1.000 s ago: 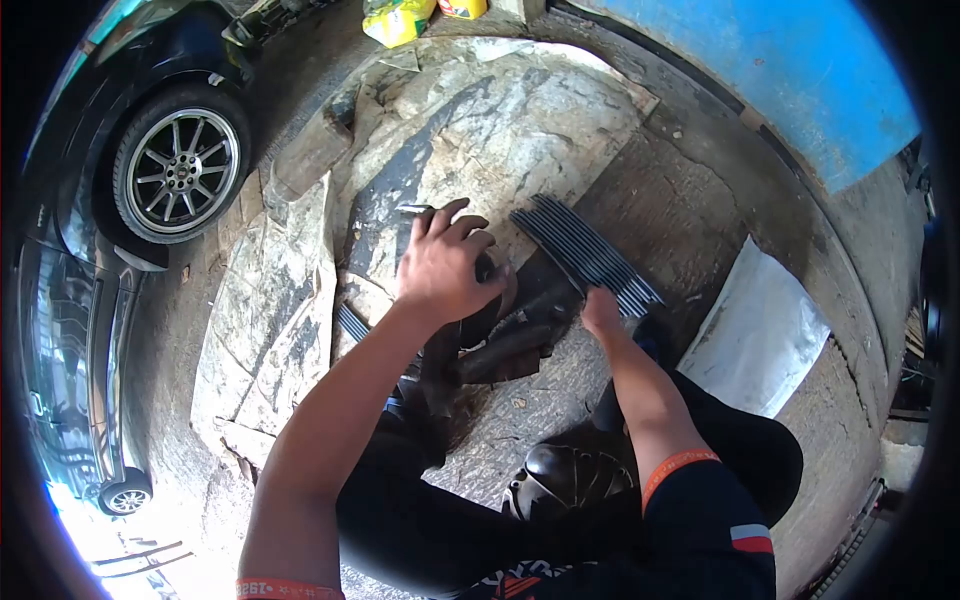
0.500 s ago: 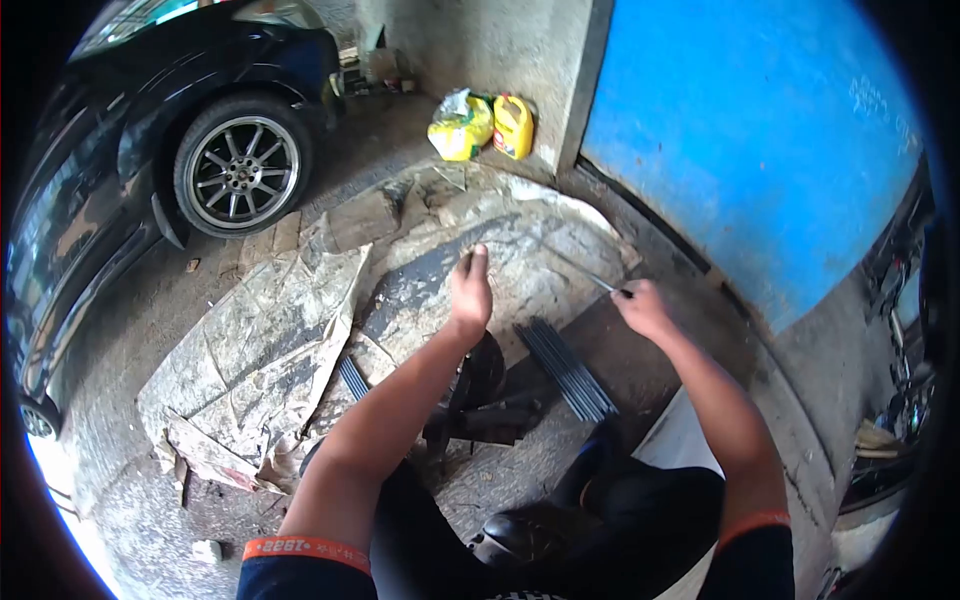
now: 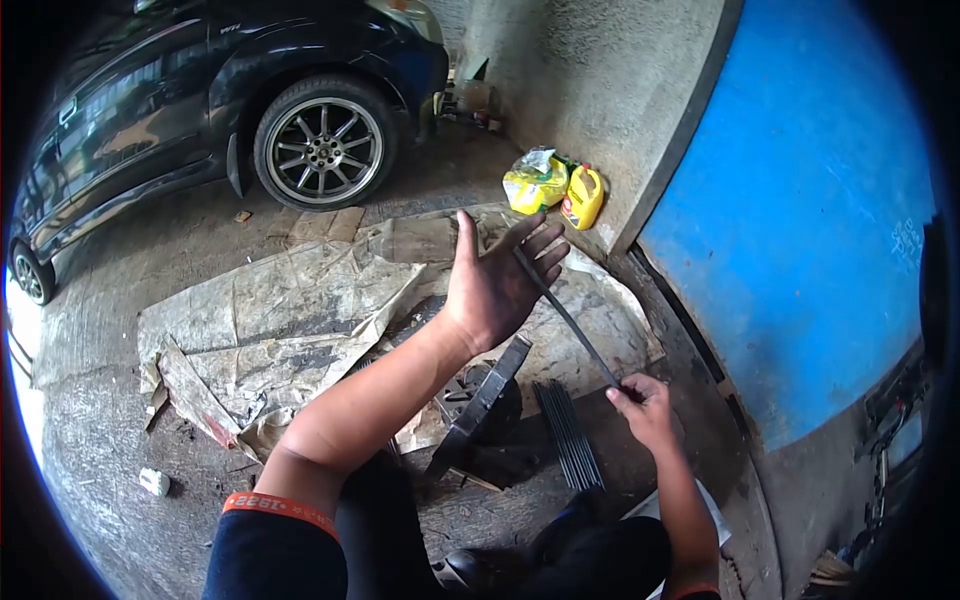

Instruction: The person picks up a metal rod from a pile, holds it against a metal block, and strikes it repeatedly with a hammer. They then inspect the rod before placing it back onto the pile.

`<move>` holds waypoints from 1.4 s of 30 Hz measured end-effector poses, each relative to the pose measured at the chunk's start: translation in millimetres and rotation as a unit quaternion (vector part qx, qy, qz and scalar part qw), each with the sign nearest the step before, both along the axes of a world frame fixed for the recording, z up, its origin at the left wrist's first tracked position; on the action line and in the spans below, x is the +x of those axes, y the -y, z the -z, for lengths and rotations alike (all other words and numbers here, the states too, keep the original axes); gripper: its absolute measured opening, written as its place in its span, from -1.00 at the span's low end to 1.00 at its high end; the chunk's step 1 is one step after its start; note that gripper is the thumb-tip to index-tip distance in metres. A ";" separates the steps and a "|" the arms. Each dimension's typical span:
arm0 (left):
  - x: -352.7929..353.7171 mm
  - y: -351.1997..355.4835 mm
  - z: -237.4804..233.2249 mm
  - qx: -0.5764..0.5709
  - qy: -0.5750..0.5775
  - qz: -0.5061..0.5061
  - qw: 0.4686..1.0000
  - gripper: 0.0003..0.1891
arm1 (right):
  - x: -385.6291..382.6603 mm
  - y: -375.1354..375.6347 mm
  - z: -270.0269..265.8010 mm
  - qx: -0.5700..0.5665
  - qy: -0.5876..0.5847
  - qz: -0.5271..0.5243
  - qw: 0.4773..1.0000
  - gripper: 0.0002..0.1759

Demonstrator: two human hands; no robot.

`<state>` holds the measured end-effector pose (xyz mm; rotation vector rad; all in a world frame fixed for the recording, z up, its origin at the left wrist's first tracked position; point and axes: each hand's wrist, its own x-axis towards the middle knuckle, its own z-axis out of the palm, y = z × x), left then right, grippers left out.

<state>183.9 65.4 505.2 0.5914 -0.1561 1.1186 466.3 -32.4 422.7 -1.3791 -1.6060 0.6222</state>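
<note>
My left hand (image 3: 500, 290) is raised with its fingers spread and the palm showing dark smudges. A thin dark rod (image 3: 575, 325) slants from that palm down to my right hand (image 3: 645, 405), whose fingers are closed around its lower end. The rod's upper end lies against the open palm and fingers. Below my left hand stands a dark metal block or vise-like tool (image 3: 485, 395). To its right, a bundle of similar dark rods (image 3: 568, 435) lies on the ground.
A stained sheet (image 3: 290, 290) covers part of the floor. A black car (image 3: 200, 110) stands at the upper left. Yellow containers (image 3: 583, 197) sit by the wall (image 3: 610, 90), beside a large blue panel (image 3: 800, 200). A small white object (image 3: 154, 482) lies at the lower left.
The view has shifted. My left hand has turned and opened, its fingers now spread against the rod's upper end. My right hand still grips the rod and is lower in view.
</note>
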 end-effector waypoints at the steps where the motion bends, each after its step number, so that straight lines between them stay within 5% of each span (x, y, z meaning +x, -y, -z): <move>1: -4.3 1.5 -3.1 -0.001 0.004 -0.006 1.000 0.06 | 1.7 -4.6 4.2 -0.015 -0.018 -0.012 1.000 -0.78; 15: -18.3 12.5 -19.9 0.030 0.010 -0.046 0.998 -0.02 | -6.8 -0.3 -12.3 -0.021 -0.178 -0.060 0.982 -0.80; 25: -21.7 23.9 -27.6 0.041 0.010 -0.063 0.997 -0.07 | -21.3 9.9 -22.5 0.003 -0.044 0.003 0.999 -0.81; 39: -16.2 29.8 -23.6 -0.020 0.051 -0.082 0.995 -0.09 | -23.2 5.3 -17.7 0.010 -0.119 -0.022 0.993 -0.80; 41: -4.0 32.6 -18.4 0.033 -0.070 -0.173 0.982 -0.17 | -25.9 6.1 -24.9 -0.010 -0.174 -0.017 0.985 -0.79; 42: -1.0 41.9 -21.6 0.030 -0.113 -0.144 0.983 -0.25 | -30.5 5.4 -33.7 0.032 -0.096 -0.006 0.995 -0.79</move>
